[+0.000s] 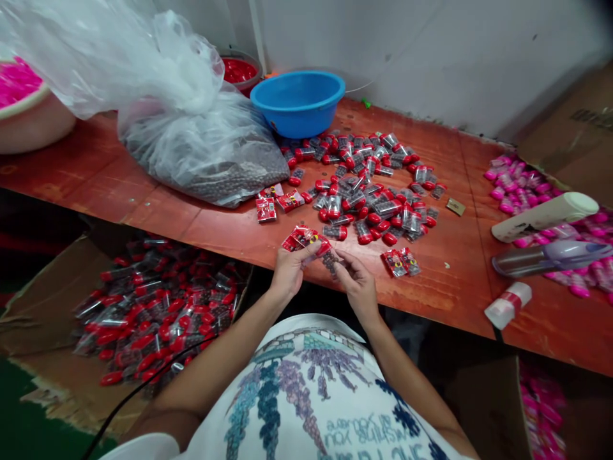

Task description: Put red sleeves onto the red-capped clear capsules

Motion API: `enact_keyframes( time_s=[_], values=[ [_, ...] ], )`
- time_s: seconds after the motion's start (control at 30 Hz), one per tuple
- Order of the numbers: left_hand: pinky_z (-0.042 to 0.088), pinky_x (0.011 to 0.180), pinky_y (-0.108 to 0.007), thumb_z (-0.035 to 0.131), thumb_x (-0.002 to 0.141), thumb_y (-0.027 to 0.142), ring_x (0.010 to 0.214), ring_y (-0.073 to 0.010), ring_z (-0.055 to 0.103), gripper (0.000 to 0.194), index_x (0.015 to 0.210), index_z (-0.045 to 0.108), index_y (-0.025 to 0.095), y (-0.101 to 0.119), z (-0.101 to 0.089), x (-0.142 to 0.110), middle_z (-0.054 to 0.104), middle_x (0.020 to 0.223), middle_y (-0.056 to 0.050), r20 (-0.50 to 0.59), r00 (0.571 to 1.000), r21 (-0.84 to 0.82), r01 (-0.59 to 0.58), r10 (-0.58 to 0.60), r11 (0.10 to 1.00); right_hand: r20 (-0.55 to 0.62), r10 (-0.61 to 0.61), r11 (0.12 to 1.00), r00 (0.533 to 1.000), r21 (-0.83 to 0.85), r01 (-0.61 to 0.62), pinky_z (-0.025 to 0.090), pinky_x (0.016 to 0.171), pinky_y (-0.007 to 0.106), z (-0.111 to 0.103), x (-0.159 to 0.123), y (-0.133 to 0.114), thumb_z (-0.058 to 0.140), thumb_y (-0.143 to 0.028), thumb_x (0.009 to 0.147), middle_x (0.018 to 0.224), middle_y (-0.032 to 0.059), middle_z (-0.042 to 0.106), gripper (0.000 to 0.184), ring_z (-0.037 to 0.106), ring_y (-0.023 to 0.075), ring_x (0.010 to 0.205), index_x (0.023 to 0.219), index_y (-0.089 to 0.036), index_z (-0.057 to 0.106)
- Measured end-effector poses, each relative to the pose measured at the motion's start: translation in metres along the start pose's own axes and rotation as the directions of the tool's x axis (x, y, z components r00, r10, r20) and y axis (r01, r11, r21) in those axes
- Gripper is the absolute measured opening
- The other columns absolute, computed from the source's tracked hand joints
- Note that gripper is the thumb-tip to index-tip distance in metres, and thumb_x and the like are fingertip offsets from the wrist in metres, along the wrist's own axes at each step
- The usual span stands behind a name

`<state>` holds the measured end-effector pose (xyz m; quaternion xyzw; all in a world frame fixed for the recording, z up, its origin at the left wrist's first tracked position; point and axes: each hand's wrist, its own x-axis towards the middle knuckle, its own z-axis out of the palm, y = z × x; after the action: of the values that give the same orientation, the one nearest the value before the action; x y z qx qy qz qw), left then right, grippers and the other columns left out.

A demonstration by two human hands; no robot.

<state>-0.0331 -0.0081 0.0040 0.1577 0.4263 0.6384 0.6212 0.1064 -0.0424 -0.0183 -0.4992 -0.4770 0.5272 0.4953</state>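
Note:
My left hand (289,271) is closed on some red printed packets (301,237), held just over the table's front edge. The fingers of my right hand (358,284) pinch a small clear pack of dark beads (329,260), which meets the end of the red packets. Whether the two are joined I cannot tell. Beyond my hands lies a heap of small clear containers with red caps (378,207). More red packets (266,209) lie to the left, and a pair of red packets (400,262) rests right of my right hand.
A large clear bag of dark beads (215,172) slumps at the left, beside a blue basin (299,102). Below stands a cardboard box (43,294) of red-capped containers. Rightward are a white tumbler (541,217), a clear bottle (546,257), a white roll (508,305) and pink pieces (517,182).

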Motion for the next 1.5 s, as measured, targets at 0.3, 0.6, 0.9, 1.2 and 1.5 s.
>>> enact_keyframes(
  time_s=[0.3, 0.6, 0.9, 1.2, 1.5],
  values=[
    [0.054, 0.07, -0.024, 0.084, 0.054, 0.014, 0.067, -0.013, 0.066, 0.024, 0.074, 0.071, 0.015, 0.004, 0.002, -0.005, 0.072, 0.074, -0.002, 0.052, 0.998, 0.05, -0.04, 0.038, 0.998, 0.004, -0.173, 0.971, 0.985, -0.168, 0.171, 0.053, 0.071, 0.03, -0.003, -0.003, -0.003, 0.059, -0.032, 0.087, 0.101, 0.0045, 0.067, 0.031, 0.061, 0.0151, 0.077, 0.116, -0.027, 0.066],
    [0.052, 0.072, -0.025, 0.084, 0.051, 0.012, 0.067, -0.0128, 0.064, 0.036, 0.084, 0.069, 0.016, 0.012, 0.0, -0.006, 0.07, 0.074, 0.0, 0.097, 0.993, 0.175, -0.077, 0.061, 0.982, 0.042, -0.137, 0.987, 0.99, -0.079, 0.14, 0.054, 0.075, 0.031, -0.006, 0.0, -0.002, 0.064, -0.031, 0.083, 0.093, 0.0023, 0.066, 0.029, 0.062, 0.0163, 0.082, 0.111, -0.028, 0.07],
    [0.051, 0.07, -0.024, 0.084, 0.053, 0.012, 0.067, -0.0123, 0.065, 0.053, 0.102, 0.066, 0.019, 0.014, -0.002, -0.004, 0.071, 0.081, 0.0, 0.138, 0.99, 0.179, -0.055, 0.03, 0.982, 0.023, -0.125, 0.992, 0.992, -0.019, 0.125, 0.052, 0.073, 0.03, -0.006, -0.003, -0.002, 0.064, -0.03, 0.084, 0.092, 0.0017, 0.065, 0.029, 0.061, 0.0152, 0.078, 0.113, -0.03, 0.069],
    [0.051, 0.077, -0.026, 0.084, 0.053, 0.011, 0.077, -0.015, 0.067, 0.055, 0.103, 0.064, 0.022, 0.014, -0.004, -0.001, 0.071, 0.083, 0.0, 0.237, 0.969, 0.225, -0.12, 0.065, 0.967, 0.016, -0.223, 0.972, 0.975, -0.075, 0.224, 0.049, 0.074, 0.028, -0.008, -0.007, 0.0, 0.061, -0.028, 0.087, 0.092, 0.0016, 0.062, 0.029, 0.06, 0.015, 0.082, 0.115, -0.031, 0.068],
    [0.049, 0.074, -0.025, 0.082, 0.058, 0.013, 0.074, -0.0127, 0.064, 0.052, 0.106, 0.063, 0.018, 0.009, -0.002, -0.003, 0.07, 0.084, 0.0, 0.177, 0.982, 0.288, -0.115, 0.065, 0.951, 0.052, -0.317, 0.932, 0.947, -0.169, 0.321, 0.048, 0.078, 0.029, -0.01, -0.006, -0.001, 0.057, -0.025, 0.09, 0.099, 0.0028, 0.064, 0.032, 0.061, 0.016, 0.09, 0.121, -0.031, 0.063]
  ],
)
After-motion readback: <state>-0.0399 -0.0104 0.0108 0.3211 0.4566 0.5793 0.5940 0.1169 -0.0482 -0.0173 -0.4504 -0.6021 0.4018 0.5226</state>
